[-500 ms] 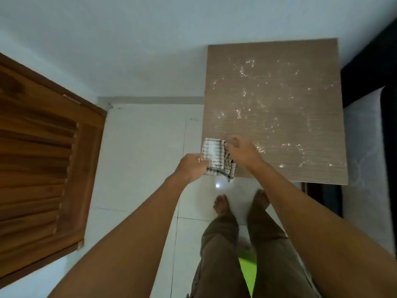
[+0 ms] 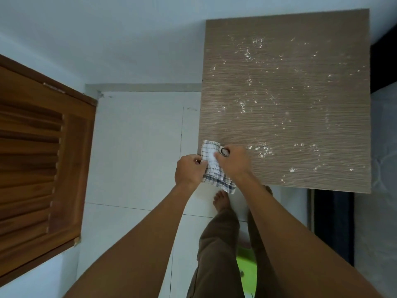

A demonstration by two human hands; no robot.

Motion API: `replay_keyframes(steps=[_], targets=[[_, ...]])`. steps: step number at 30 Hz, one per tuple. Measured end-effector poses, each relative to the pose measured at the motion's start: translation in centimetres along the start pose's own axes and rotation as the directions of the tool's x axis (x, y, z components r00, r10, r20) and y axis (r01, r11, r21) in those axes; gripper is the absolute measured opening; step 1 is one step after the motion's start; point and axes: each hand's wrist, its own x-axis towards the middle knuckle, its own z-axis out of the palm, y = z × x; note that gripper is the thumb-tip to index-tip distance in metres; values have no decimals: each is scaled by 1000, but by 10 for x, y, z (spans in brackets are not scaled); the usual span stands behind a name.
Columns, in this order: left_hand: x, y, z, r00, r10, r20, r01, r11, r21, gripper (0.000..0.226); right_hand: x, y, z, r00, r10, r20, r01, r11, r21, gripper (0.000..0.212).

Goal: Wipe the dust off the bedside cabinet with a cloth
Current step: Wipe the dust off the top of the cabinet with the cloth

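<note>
Both sets of fingers [image 2: 217,156] pinch the folded checked cloth [image 2: 214,166], the left hand [image 2: 189,169] at its side, the right hand [image 2: 234,163] on top. Since a moment ago the cloth has come forward onto the near left corner of the cabinet [image 2: 300,100]; beyond the fingers, white dust [image 2: 261,148] lies unwiped, so wiping looks about to start.

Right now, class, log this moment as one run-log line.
stage: cloth prep | left hand: holds cloth | right hand: holds cloth | cabinet top: dust specks unwiped | next: likely first wipe
</note>
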Motion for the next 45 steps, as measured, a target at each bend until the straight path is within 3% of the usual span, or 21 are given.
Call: replay_keyframes(steps=[2, 8, 12, 17, 19, 23, 25, 29, 32, 35, 38, 41, 45], targets=[[1, 2, -2, 1000, -14, 27, 16, 998, -54, 11, -3, -4, -8, 998, -22, 55, 17, 996, 83, 14], [1, 25, -27, 981, -40, 189, 111, 918, -380, 14, -15, -26, -47, 991, -70, 112, 27, 937, 347, 17], [2, 52, -43, 932, 48, 358, 176, 806, -565, 24, -20, -38, -78, 990, -74, 121, -15, 795, 606, 23], [0, 79, -46, 873, 167, 458, 248, 657, -712, 27, -17, -34, -99, 969, -82, 234, -117, 683, 721, 38], [-2, 86, -46, 862, 192, 469, 250, 644, -723, 26, -19, -35, -104, 965, -79, 249, -150, 613, 776, 35], [-5, 95, -44, 871, 210, 444, 190, 689, -699, 25, -22, -35, -109, 940, -70, 335, -294, 337, 894, 42], [-5, 101, -43, 874, 212, 437, 189, 679, -709, 25, -22, -35, -111, 923, -81, 376, -337, 298, 893, 41], [5, 115, -40, 908, 181, 377, 145, 710, -690, 27, -8, -39, -118, 933, -64, 355, -317, 324, 891, 39], [27, 127, -37, 968, 150, 202, -29, 864, -503, 25, 17, -44, -134, 962, -21, 272, -241, 405, 882, 31], [59, 141, -37, 989, 147, 6, -136, 928, -346, 34, 51, -48, -154, 984, 8, 178, -163, 449, 879, 27], [96, 146, -33, 990, 94, -110, -122, 950, -287, 47, 88, -53, -172, 996, -2, 85, -72, 519, 852, 27], [127, 147, -26, 991, 22, -134, -53, 972, -231, 54, 119, -56, -184, 999, -34, 13, 12, 661, 751, 15], [152, 144, -21, 986, -74, -150, 47, 983, -176, 53, 152, -65, -196, 970, -185, -157, 238, 850, 470, 8]])
